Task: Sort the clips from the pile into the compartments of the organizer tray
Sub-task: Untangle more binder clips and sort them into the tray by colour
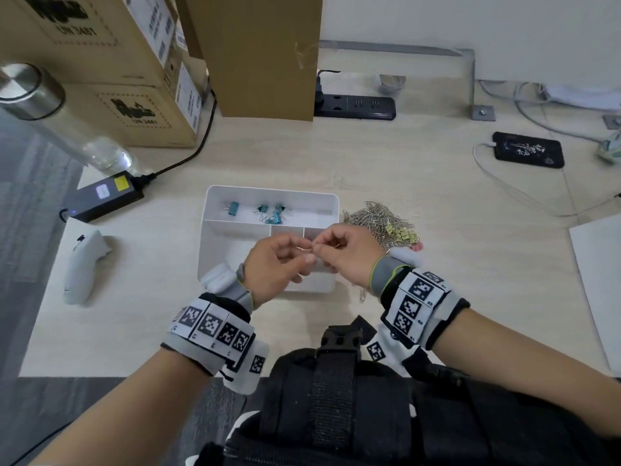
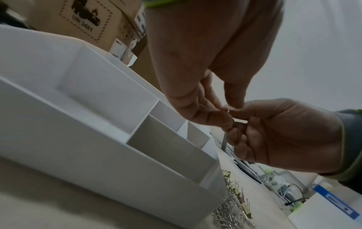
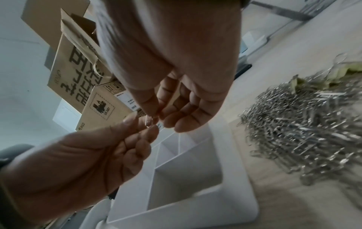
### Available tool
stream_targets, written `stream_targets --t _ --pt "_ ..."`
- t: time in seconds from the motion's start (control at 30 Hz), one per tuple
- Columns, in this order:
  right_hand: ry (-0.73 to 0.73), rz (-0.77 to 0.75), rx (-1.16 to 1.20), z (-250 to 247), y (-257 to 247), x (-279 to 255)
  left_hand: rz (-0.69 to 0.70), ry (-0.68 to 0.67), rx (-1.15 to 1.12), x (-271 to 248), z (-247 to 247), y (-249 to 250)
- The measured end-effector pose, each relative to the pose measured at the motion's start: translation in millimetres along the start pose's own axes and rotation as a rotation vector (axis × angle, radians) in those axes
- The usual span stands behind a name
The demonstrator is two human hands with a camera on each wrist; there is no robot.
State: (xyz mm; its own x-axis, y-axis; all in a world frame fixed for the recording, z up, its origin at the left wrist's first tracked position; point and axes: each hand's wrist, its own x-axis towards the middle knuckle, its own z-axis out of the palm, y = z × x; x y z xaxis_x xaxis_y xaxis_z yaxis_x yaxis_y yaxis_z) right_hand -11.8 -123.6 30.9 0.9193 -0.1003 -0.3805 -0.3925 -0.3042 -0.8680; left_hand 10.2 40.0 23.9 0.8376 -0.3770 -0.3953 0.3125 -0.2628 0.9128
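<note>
A white organizer tray [image 1: 268, 190] sits mid-table, with several teal binder clips [image 1: 270, 211] in its back compartment. The front compartments look bare in the left wrist view, where the tray's wall [image 2: 98, 155] fills the left. The pile of silver paper clips [image 1: 383, 219], mixed with yellow binder clips [image 1: 403, 234] and a pink one [image 1: 418, 246], lies just right of the tray. My left hand [image 1: 302, 256] and right hand [image 1: 323, 247] meet above the tray's front half. Both pinch a thin silver paper clip [image 3: 149, 122] between thumb and fingertips.
Cardboard boxes [image 1: 134, 62] and a power strip [image 1: 356, 105] line the back. A black adapter [image 1: 107, 193], a clear bottle [image 1: 50, 112] and a white controller [image 1: 84, 264] stand left of the tray. A black charging device [image 1: 529, 149] and a white sheet [image 1: 601, 280] lie at the right.
</note>
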Motion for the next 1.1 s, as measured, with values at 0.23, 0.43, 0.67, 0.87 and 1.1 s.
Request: stream_targets --t 0.23,0.43,0.67,0.87,1.1 --pt "-0.099 0.008 -0.056 21 -2 5 -0.030 0.261 0.133 -7 -51 -19" --pt "-0.064 0.005 -0.277 12 21 11 -0.065 0.351 0.619 -4 -97 -21" --pt "0.020 -0.009 -0.303 -3 32 11 0.090 0.204 0.571 29 -41 4" --pt "0.136 0.003 -0.342 -39 45 11 0.156 0.054 0.433 43 24 26" --pt "0.432 0.285 -0.378 -129 91 6 0.164 -0.062 0.355 45 57 11"
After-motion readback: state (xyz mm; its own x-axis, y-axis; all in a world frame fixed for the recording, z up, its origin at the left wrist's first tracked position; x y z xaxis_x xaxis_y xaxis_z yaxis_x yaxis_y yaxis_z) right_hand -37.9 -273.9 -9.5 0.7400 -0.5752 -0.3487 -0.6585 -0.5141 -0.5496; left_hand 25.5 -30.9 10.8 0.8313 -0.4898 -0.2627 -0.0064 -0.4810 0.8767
